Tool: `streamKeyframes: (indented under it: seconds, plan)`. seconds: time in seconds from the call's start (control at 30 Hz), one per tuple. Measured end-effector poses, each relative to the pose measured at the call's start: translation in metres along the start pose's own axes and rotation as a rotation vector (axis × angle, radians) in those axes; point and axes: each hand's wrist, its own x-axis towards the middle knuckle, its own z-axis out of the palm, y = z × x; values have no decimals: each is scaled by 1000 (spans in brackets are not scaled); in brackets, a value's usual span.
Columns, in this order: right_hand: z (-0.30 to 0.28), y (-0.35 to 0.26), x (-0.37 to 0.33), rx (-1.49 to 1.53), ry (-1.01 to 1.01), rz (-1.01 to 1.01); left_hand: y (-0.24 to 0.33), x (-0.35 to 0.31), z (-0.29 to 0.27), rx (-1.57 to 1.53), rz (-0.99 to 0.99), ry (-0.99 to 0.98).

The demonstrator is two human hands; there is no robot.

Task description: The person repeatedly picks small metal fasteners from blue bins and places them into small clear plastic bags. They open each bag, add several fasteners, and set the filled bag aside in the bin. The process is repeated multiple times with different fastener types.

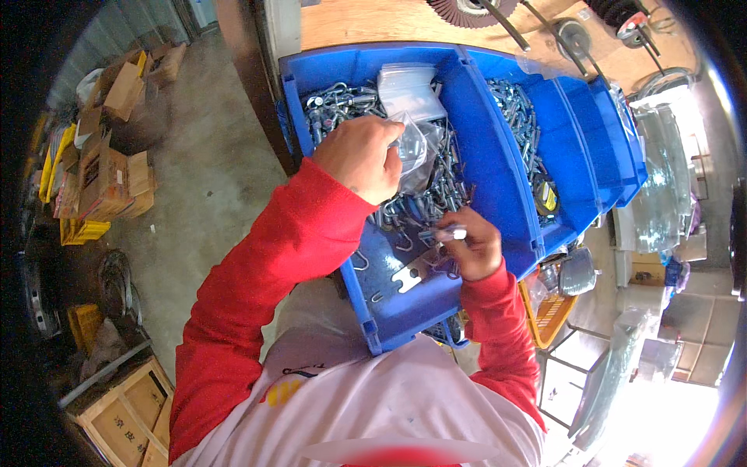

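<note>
My left hand (359,159) is closed on the edge of a clear plastic bag (420,156), over the nearest blue bin (436,307). Loose metal hook bolts (445,167) heap up in that bin, under and beside the bag. A stack of flat clear bags (411,92) lies on the heap toward the back. Low at the bin's front right, my right hand (476,247) is closed, with a shiny metal bolt (456,233) showing at its fingertips. Beside it, a flat notched metal plate (410,275) rests on the bin floor.
More blue bins (572,117) run off to the right; one holds bolts (517,124) and a yellow-black tape measure (547,198). Behind is a wooden board (354,25) with metal parts. Cardboard boxes (105,175) stand left, an orange crate (552,315) right.
</note>
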Motion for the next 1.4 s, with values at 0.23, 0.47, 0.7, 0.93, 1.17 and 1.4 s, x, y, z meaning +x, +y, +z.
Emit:
streamKeyframes:
  seconds: [0.23,0.47,0.7,0.93,1.17,1.4]
  plan:
    - [7,-22,-21,914,559,95,13,3,-5,-168,63,-327]
    - [-2,-64,-33,1118,369,-142,51,-11,4,-124,165,-526]
    - [-3,-72,-24,1048,230,178,65,-19,1,-150,191,-519]
    - [-3,-78,-16,504,310,220,69,-23,1,68,91,-590]
    - [12,-72,-11,93,329,41,80,-29,6,118,77,-591]
    - [-16,-78,-14,-683,-8,27,94,-30,9,302,56,-684]
